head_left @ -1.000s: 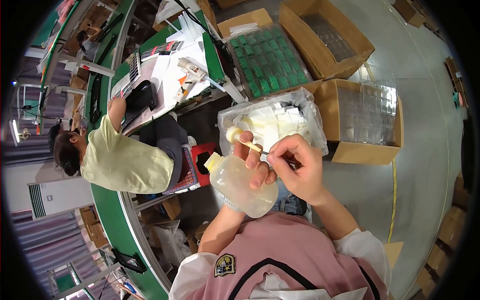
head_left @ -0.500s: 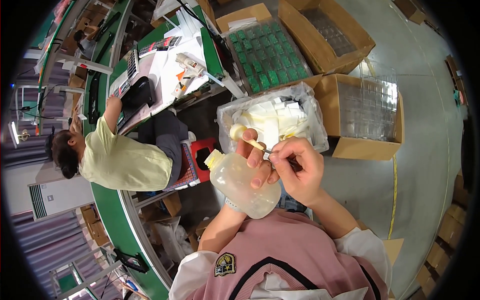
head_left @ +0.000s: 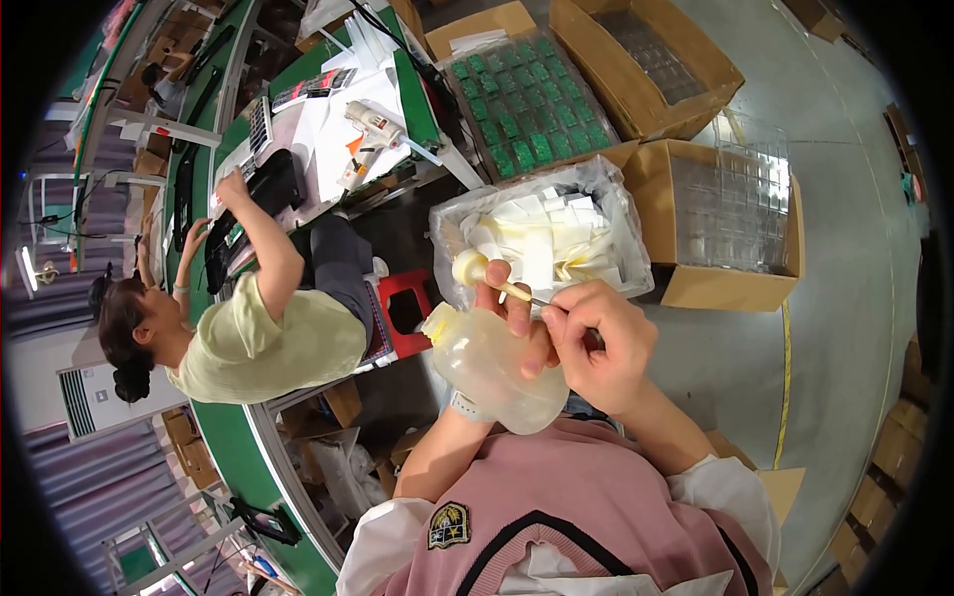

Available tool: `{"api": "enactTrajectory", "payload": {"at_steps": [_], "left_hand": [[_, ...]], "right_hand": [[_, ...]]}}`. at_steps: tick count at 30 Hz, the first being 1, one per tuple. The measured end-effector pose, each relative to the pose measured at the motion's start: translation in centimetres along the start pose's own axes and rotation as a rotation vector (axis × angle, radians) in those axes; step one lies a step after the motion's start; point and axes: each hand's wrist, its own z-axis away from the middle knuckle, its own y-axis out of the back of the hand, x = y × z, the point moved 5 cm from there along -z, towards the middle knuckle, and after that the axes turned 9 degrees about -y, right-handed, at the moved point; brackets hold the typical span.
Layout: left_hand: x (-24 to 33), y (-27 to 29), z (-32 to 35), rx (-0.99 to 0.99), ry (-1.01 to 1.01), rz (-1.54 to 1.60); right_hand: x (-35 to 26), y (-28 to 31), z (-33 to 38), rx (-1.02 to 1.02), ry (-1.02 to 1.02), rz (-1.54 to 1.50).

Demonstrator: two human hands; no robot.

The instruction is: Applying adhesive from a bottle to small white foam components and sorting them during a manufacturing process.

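Note:
My left hand (head_left: 517,316) is wrapped round a translucent, open-necked squeeze bottle (head_left: 487,370) with a yellowish threaded mouth. The bottle is tilted, its mouth to the left. Between fingers of the same hand sits the bottle's pale yellow cap (head_left: 470,266), off the bottle, with a tapering nozzle (head_left: 515,291) that points right. My right hand (head_left: 608,343) pinches a thin dark metal tool (head_left: 540,302) whose end meets the nozzle tip. Whether the tool goes inside the tip is too small to tell, and most of it is hidden by my fingers.
A plastic-lined bin (head_left: 636,233) with white and yellowish paper scraps stands just beyond my hands. Behind it lies a tray of green parts (head_left: 532,104). Cardboard boxes (head_left: 735,293) with clear plastic trays stand at right. A co-worker (head_left: 268,338) sits at the green bench on the left.
Both my hands have shifted slightly right with the bottle, cap and tool. The co-worker has leaned back, and both their arms now reach over the bench.

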Motion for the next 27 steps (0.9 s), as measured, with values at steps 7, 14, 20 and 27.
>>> {"api": "enactTrajectory", "payload": {"at_steps": [7, 14, 20, 27], "left_hand": [[-0.3, 0.3, 0.3, 0.047, 0.011, -0.087], [1.1, 1.5, 0.1, 0.147, -0.006, -0.179], [5.7, 1.4, 0.0, 0.214, -0.164, -1.063], [5.5, -2.7, -1.2, -0.125, -0.338, -2.171]], "right_hand": [[-0.9, 0.8, -0.2, -0.072, 0.259, 0.325], [2.7, 1.1, -0.4, -0.151, -0.057, 0.078], [7.7, 4.0, 1.4, -0.024, -0.614, -0.088], [8.3, 3.9, 0.6, -0.096, -0.772, -0.400]]}}
